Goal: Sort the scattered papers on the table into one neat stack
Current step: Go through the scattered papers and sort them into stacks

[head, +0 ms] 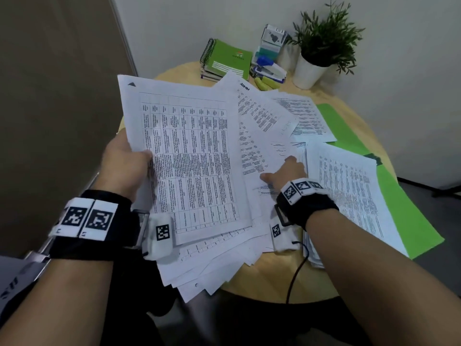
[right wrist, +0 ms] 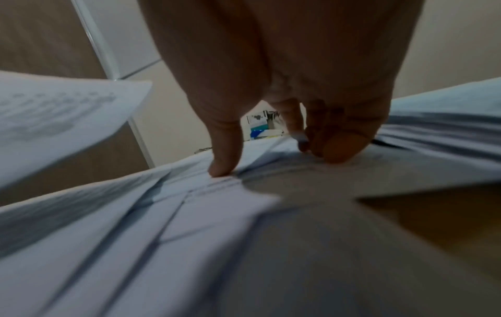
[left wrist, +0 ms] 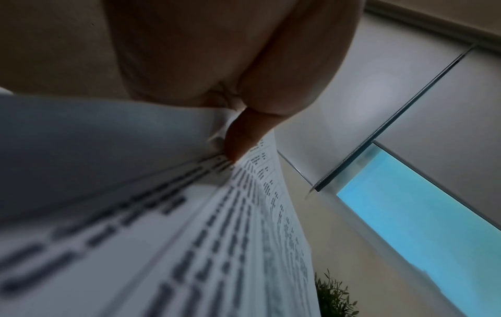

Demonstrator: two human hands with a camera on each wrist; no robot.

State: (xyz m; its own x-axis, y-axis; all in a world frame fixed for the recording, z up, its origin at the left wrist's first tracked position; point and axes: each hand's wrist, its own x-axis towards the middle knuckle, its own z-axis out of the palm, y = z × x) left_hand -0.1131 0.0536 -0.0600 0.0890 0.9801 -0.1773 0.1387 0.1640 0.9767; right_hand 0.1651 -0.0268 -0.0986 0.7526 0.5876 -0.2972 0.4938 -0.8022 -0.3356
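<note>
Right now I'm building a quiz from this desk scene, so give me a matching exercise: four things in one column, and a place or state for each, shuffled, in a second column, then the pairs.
Things:
1. table-printed sheet
2. potted plant
3. green folder
4. spiral notebook

Places or states:
A. lies under papers at the table's right edge
B. gripped by the left hand
C. tops a small pile at the far edge
D. stands in a white pot by the wall

Pairs: 1-B, 2-D, 3-A, 4-C

At the table's far edge (head: 174,71): green spiral notebook (head: 228,58), potted plant (head: 321,46), what looks like a stapler (head: 270,68); green folder (head: 399,196) right.
</note>
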